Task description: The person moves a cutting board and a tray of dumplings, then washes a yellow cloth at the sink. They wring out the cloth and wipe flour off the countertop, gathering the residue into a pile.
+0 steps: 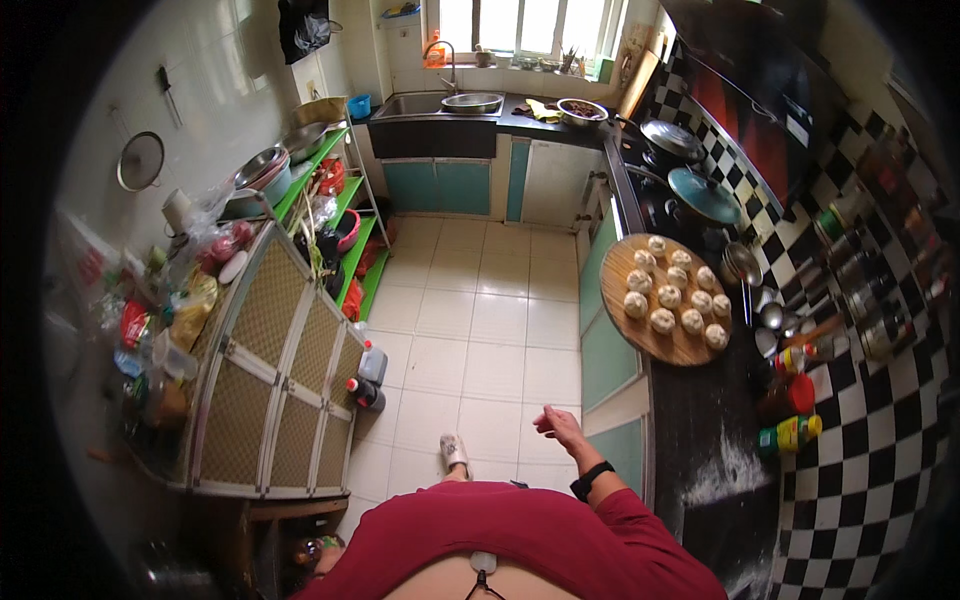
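Observation:
At the lower left edge of my shirt, my left hand (328, 559) is partly hidden and in shadow. Its fingers close around what looks like a dark bottle (306, 553) with a coloured label. My right hand (559, 425) hangs over the tiled floor, its fingers slightly bent and nothing in them. A black band (592, 481) circles that wrist. Ahead and to the right, a round wooden board (615, 289) holds several pleated buns (670, 296), apart from my hand. White flour (724, 472) is spread over the dark countertop (679, 409) to my right.
Left stands a mesh-door cabinet (251, 397), with a jug (373, 364) and dark bottle (367, 394) on the floor beside it. Beyond are a green shelf rack (352, 195) and sink (412, 105). A lidded pan (703, 196) and wok (673, 140) occupy the stove.

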Available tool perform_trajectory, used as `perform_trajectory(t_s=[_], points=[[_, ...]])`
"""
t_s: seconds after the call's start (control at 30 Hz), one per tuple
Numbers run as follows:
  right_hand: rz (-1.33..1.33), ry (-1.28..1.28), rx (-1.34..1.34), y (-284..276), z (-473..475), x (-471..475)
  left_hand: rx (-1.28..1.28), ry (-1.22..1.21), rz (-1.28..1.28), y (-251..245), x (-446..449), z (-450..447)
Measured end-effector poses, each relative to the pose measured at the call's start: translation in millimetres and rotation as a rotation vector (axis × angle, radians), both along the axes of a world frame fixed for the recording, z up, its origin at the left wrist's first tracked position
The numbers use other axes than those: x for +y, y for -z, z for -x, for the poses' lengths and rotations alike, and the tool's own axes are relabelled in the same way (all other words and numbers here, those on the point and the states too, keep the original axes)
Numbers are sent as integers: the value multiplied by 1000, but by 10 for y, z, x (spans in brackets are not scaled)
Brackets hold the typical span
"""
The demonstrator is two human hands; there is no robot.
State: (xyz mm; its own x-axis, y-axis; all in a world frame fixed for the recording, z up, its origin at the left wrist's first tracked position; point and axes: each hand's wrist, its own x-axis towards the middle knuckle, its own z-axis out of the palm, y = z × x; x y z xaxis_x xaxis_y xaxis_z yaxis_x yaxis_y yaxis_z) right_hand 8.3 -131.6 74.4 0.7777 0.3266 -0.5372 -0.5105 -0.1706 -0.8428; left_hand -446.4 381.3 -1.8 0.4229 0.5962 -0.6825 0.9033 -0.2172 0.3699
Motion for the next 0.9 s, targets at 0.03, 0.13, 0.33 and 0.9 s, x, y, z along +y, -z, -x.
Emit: perform_trajectory(t_s=[0.03, 0.13, 0.33, 0.9], points=[[14, -7, -14, -28, -275, 149, 47, -30, 13, 64, 2, -153], [-12, -23, -41, -77, -970, 560, 82, -41, 29, 254, 154, -948], [-56, 80, -27, -312, -2234, 973, -200, 118, 42, 411, 996, -3351], [-49, 217, -42, -761, -6944, 1332, -257, 266, 253, -358, 1101, -8199]])
